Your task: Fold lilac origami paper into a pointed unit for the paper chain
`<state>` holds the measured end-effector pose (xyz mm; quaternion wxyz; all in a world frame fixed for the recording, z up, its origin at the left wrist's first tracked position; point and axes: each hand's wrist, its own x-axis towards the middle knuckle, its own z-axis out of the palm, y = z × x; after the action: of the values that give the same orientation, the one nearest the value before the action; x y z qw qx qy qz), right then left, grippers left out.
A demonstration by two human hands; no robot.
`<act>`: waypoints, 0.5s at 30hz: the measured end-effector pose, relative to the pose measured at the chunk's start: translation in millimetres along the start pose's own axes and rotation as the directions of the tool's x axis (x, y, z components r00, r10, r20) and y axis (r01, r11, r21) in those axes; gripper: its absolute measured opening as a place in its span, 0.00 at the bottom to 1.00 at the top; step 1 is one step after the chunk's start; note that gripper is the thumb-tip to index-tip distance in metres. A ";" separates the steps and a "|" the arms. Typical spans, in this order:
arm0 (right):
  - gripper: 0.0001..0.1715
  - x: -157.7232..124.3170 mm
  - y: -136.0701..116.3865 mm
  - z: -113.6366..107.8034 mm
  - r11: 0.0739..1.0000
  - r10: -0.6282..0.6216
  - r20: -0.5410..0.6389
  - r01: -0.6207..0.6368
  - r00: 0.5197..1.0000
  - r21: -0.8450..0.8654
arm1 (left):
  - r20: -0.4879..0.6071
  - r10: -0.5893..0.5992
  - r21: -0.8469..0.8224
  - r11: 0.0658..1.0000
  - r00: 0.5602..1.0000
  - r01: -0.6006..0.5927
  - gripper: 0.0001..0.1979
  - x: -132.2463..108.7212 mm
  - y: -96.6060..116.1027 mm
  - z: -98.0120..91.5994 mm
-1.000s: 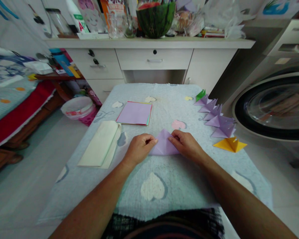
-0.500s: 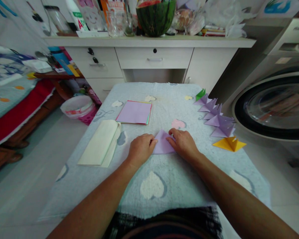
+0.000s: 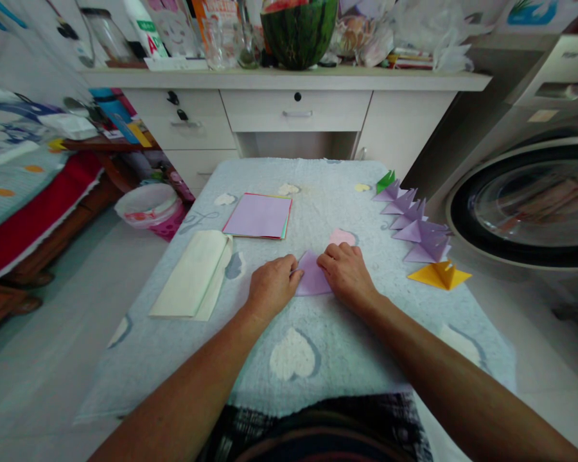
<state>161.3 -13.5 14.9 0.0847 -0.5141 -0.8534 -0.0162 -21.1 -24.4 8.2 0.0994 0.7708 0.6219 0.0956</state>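
A folded sheet of purple origami paper (image 3: 312,277) lies on the table in front of me, roughly triangular with its point away from me. My left hand (image 3: 275,281) is closed at its left edge, thumb and fingers pinching it. Over its right part, my right hand (image 3: 347,269) presses with curled fingers, hiding that side. Beyond my left hand rests a stack of square coloured paper (image 3: 259,216), purple on top. A pale folded cloth or paper (image 3: 192,276) lies to the left.
Along the table's right side runs a row of folded paper figures: a green one (image 3: 385,182), several purple ones (image 3: 421,231) and a yellow one (image 3: 440,275). A cabinet (image 3: 297,110) stands behind the table, a washing machine (image 3: 525,199) to the right, a pink bin (image 3: 151,208) to the left.
My right hand has shifted slightly left over the purple paper, its fingers now lower and more closed. My left hand stays at the left edge. The whole view has moved slightly.
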 end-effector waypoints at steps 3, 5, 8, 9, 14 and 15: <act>0.12 -1.3 -2.3 0.9 0.987 -0.130 0.046 0.125 0.990 0.105 | -0.005 -0.001 0.012 1.000 1.000 0.001 0.06 0.5 0.7 0.5; 0.11 -1.8 -4.5 1.5 0.977 -0.142 0.070 0.129 0.987 0.169 | -0.004 -0.003 0.019 1.000 1.000 0.003 0.06 0.4 1.1 0.7; 0.10 -1.8 -7.1 2.9 0.976 -0.095 0.079 0.077 0.992 0.202 | -0.007 -0.001 0.026 1.000 1.000 0.002 0.06 -0.7 1.2 0.2; 0.10 -1.7 -7.5 3.5 0.977 -0.080 0.078 0.063 0.994 0.202 | -0.009 -0.001 0.027 1.000 1.000 0.001 0.06 -1.2 1.0 -0.2; 0.11 -2.6 -8.2 6.0 0.983 -0.054 0.088 0.037 0.995 0.182 | -0.011 -0.030 0.023 0.999 0.999 0.031 0.11 -4.6 -1.6 -1.8; 0.11 -3.0 -8.6 6.0 0.984 -0.054 0.090 0.038 0.995 0.173 | -0.007 -0.042 0.027 0.999 0.999 0.042 0.12 -5.4 -2.6 -1.7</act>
<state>154.3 -19.5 9.0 0.0880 -0.4852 -0.8663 0.0795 -25.1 -29.1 9.0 0.0890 0.7585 0.6396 0.0878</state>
